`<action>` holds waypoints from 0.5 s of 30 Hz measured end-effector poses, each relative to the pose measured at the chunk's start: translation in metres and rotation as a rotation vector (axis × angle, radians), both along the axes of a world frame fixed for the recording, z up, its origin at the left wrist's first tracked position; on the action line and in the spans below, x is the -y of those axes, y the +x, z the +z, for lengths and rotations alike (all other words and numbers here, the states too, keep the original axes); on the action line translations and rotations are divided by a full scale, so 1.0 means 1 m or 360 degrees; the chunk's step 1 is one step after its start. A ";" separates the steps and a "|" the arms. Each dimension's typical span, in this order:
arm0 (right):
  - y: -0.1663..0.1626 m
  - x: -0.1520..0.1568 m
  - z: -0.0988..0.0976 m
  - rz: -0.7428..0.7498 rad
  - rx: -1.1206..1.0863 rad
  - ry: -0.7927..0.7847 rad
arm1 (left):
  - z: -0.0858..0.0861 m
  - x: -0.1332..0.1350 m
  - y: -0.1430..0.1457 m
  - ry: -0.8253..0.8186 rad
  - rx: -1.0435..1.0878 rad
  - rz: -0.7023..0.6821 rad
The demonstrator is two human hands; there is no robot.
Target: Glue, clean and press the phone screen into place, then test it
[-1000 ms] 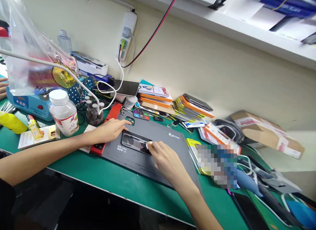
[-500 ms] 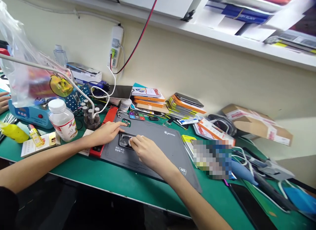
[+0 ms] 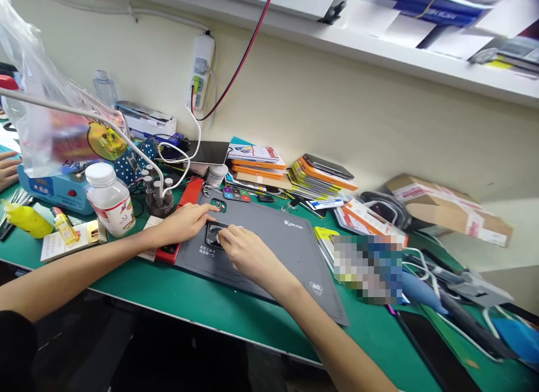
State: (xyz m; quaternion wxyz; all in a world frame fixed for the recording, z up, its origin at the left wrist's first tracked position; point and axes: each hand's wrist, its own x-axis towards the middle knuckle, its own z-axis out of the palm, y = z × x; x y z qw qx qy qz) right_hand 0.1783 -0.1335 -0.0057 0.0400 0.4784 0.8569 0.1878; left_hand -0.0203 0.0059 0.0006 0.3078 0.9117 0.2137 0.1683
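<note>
A dark phone [image 3: 211, 236] with a glossy surface lies flat on the grey work mat [image 3: 278, 249], partly hidden by my right hand. My left hand [image 3: 191, 219] stretches its fingers over the phone's upper left edge, beside a small cutout in the mat holding tiny parts. My right hand [image 3: 238, 245] has its fingers pinched together and pressed down on the phone's face. A bit of white, which looks like a wipe, shows at those fingers; most of it is hidden.
Left of the mat are a red strip [image 3: 187, 198], a screwdriver stand [image 3: 158, 198] and a white-capped bottle [image 3: 110, 204]. Stacked packets [image 3: 322, 178] line the back; cables and a dark phone [image 3: 433, 347] lie at right. Another person's hand [image 3: 7, 170] shows far left.
My right hand has shifted slightly to the left across the phone, covering more of it. My left hand stays in place by the phone's edge. The whole view has shifted slightly.
</note>
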 end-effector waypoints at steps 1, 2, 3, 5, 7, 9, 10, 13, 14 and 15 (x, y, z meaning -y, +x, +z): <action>-0.001 -0.003 0.000 0.0025 -0.0002 0.0008 | 0.000 0.000 0.000 0.0005 0.0000 0.0002; 0.001 -0.004 0.000 0.0045 -0.0002 0.0018 | -0.001 0.000 0.000 0.0008 0.0002 0.0006; 0.006 -0.002 0.000 0.0056 -0.0001 0.0032 | -0.002 0.000 0.000 0.0008 0.0006 0.0012; 0.024 0.009 0.001 0.0054 0.0002 0.0070 | -0.007 -0.001 0.001 0.0002 0.0012 0.0021; 0.045 0.022 0.003 0.0030 0.0003 0.0122 | -0.011 -0.001 0.002 -0.0008 0.0016 0.0020; 0.059 0.032 0.004 0.0033 0.0004 0.0150 | -0.013 -0.001 0.002 -0.0016 0.0018 0.0010; 0.061 0.035 0.004 0.0029 0.0004 0.0158 | -0.013 -0.001 0.002 -0.0017 0.0017 0.0008; 0.047 0.032 0.001 -0.0028 0.0007 0.0174 | -0.011 0.000 0.003 -0.0004 0.0005 0.0010; 0.038 0.028 0.000 -0.0051 0.0008 0.0177 | -0.010 0.000 0.003 0.0003 -0.0001 0.0011; 0.028 0.023 -0.001 -0.0067 0.0008 0.0180 | -0.010 0.000 0.003 0.0010 -0.0006 0.0012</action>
